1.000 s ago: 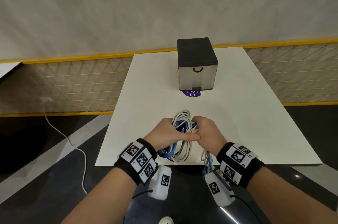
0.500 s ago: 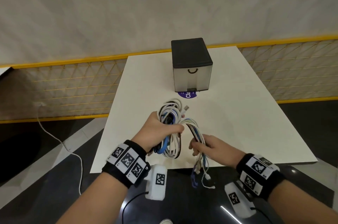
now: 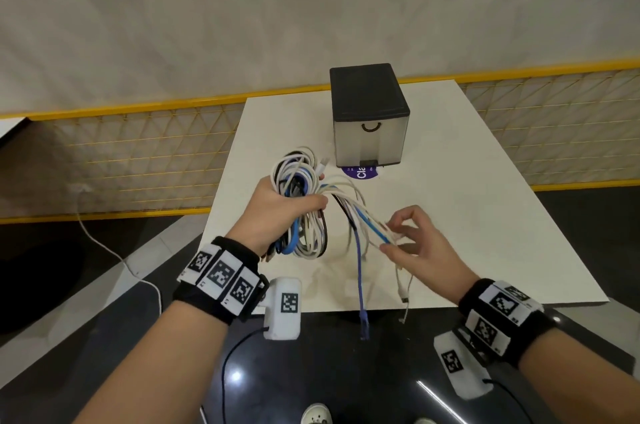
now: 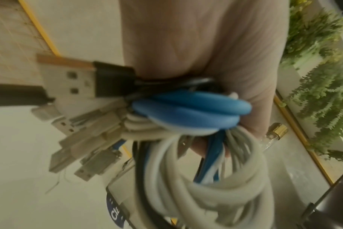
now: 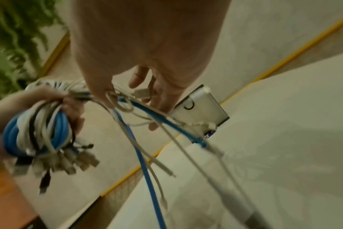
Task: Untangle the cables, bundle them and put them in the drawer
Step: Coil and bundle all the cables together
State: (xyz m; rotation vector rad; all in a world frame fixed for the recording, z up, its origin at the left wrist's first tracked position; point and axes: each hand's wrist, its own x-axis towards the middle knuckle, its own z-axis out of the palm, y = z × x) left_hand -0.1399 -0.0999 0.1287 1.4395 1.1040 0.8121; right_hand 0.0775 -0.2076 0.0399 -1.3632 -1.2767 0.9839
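Observation:
My left hand (image 3: 277, 212) grips a coiled bundle of white, blue and black cables (image 3: 301, 191) above the near half of the white table (image 3: 485, 215). In the left wrist view the bundle (image 4: 186, 124) fills the palm, with several USB plugs (image 4: 82, 139) sticking out. Loose cable ends (image 3: 363, 219) run from the bundle to my right hand (image 3: 412, 243), which pinches them between thumb and fingers. A blue cable end (image 3: 362, 302) and white ends hang over the table's front edge. The small drawer box (image 3: 369, 118), black top and shut drawer with a handle, stands further back.
A purple round sticker (image 3: 360, 172) lies under the drawer box's front. A yellow mesh fence (image 3: 138, 153) runs behind the table. A white cord (image 3: 114, 257) trails on the dark floor at left. Plants (image 4: 319, 77) show in the wrist views.
Both hands lifted off the table and parted. The left hand raised the coiled bundle; the right hand moved right, drawing the loose cable ends out from the bundle.

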